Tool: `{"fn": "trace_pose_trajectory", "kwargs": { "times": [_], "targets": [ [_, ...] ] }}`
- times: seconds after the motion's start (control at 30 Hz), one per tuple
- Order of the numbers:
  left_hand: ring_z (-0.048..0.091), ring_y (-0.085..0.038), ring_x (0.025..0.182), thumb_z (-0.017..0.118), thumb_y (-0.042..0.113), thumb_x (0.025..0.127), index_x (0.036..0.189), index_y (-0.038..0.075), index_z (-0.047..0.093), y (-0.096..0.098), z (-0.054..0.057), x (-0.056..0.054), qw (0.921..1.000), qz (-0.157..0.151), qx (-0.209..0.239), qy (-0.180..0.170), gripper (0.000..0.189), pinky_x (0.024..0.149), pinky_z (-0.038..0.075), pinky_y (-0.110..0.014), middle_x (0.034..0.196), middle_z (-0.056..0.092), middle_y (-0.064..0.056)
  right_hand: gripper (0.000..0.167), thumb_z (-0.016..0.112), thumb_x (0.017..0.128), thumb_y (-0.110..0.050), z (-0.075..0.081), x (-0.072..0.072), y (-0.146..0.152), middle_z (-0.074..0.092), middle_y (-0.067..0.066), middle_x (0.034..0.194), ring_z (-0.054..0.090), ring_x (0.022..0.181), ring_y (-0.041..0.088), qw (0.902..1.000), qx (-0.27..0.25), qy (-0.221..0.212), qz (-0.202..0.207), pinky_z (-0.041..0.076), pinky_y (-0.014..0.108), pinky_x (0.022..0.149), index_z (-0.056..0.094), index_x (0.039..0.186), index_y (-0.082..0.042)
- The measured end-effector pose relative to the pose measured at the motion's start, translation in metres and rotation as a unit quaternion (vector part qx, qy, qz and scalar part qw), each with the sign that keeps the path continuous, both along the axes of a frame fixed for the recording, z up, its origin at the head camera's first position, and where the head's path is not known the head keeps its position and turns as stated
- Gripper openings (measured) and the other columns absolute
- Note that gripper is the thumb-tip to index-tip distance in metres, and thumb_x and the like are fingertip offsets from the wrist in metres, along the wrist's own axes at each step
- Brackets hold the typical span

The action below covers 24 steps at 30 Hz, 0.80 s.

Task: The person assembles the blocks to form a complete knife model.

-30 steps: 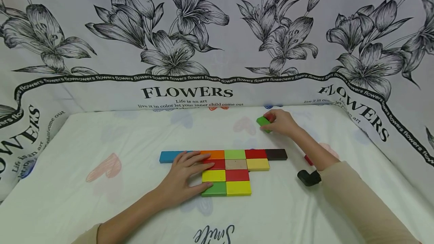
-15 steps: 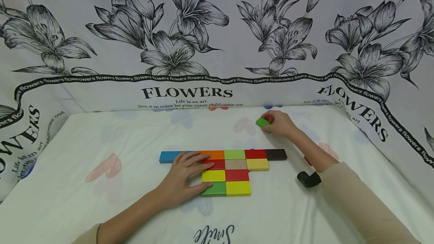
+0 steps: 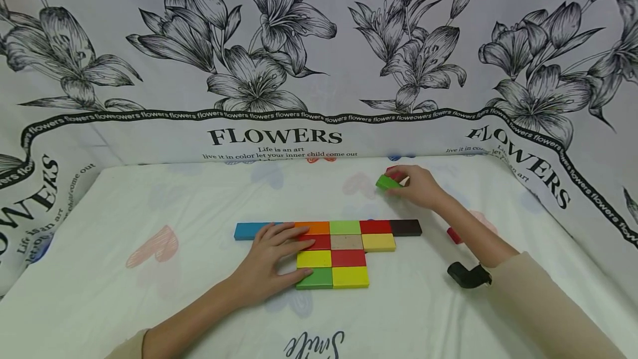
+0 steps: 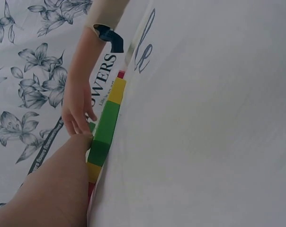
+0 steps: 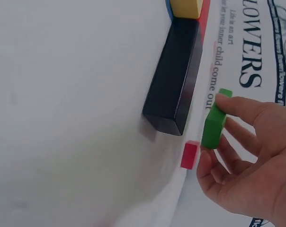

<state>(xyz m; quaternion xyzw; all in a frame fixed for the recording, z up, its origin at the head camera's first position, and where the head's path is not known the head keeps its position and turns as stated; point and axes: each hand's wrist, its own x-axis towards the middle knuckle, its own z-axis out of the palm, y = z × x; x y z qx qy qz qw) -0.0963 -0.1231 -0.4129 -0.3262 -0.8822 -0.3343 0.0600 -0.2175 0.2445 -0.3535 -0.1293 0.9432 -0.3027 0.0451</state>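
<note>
My right hand (image 3: 421, 186) pinches a small green block (image 3: 386, 183) toward the back of the bed-like surface. In the right wrist view, thumb and fingers grip the green block (image 5: 214, 125) at its ends. Part of a red block (image 3: 392, 171) shows beside those fingers; whether it is held I cannot tell. My left hand (image 3: 274, 259) rests with spread fingers over the left side of a flat layout of coloured blocks (image 3: 348, 242). Its thumb touches a green block (image 3: 314, 278) in the front row. The layout has blue, orange, red, yellow, wooden and black pieces set edge to edge.
Another small red block (image 3: 453, 235) lies beside the right forearm. A black strap-like device (image 3: 468, 275) is on the right wrist side. Behind stands a white curtain (image 3: 344, 71) with printed flowers. White cloth (image 3: 199, 198) with hearts covers the surface.
My right hand has shifted slightly right, and the green block in it has tilted. More of the red block by the forearm shows. The left hand has stayed put.
</note>
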Motion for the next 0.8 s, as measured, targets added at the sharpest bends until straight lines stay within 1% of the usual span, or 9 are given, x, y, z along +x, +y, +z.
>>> {"fn": "trace_pose_trajectory", "kwargs": {
  "times": [0.1,0.17,0.5,0.67,0.8],
  "targets": [
    [0.042,-0.033,0.148,0.085,0.035,0.088,0.137,0.020,0.073,0.000,0.000,0.000,1.0000,0.000,0.001,0.001,0.053,0.121,0.020,-0.067,0.152,0.060,0.000,0.042,0.079,0.094,-0.012,0.002,0.007,0.001,0.069,0.023,0.116,0.061,0.094,0.032,1.0000,-0.001,-0.004,0.003,0.052,0.033,0.078,0.068,0.132,0.002],
    [0.042,-0.033,0.148,0.085,0.035,0.088,0.137,0.020,0.073,0.000,-0.001,0.000,1.0000,-0.001,0.002,0.002,0.053,0.121,0.020,-0.067,0.152,0.060,0.000,0.042,0.079,0.093,-0.012,0.003,0.013,0.001,0.068,0.022,0.114,0.060,0.091,0.030,1.0000,-0.003,-0.006,0.006,0.050,0.031,0.074,0.069,0.132,0.000],
    [0.042,-0.033,0.149,0.085,0.035,0.088,0.137,0.020,0.073,0.000,-0.001,0.000,1.0000,-0.002,0.006,0.001,0.053,0.121,0.020,-0.067,0.152,0.060,0.000,0.040,0.081,0.091,-0.011,0.012,0.046,0.000,0.068,0.018,0.114,0.060,0.097,0.030,0.9993,-0.021,0.005,0.030,0.052,0.031,0.073,0.071,0.130,-0.003],
    [0.042,-0.033,0.149,0.085,0.035,0.088,0.137,0.021,0.073,0.000,-0.001,0.001,1.0000,-0.002,0.005,0.002,0.053,0.121,0.021,-0.066,0.153,0.060,0.000,0.041,0.082,0.091,-0.012,0.013,0.059,-0.001,0.069,0.016,0.113,0.060,0.095,0.026,0.9987,-0.028,0.007,0.041,0.052,0.031,0.072,0.071,0.129,-0.004],
    [0.042,-0.033,0.149,0.085,0.035,0.088,0.137,0.020,0.073,0.000,-0.001,0.000,1.0000,-0.002,0.005,0.005,0.052,0.121,0.020,-0.066,0.153,0.060,0.000,0.040,0.083,0.090,-0.010,0.012,0.068,-0.001,0.069,0.014,0.113,0.061,0.095,0.024,0.9976,-0.035,0.018,0.057,0.053,0.029,0.069,0.072,0.129,-0.005]
  ]
}}
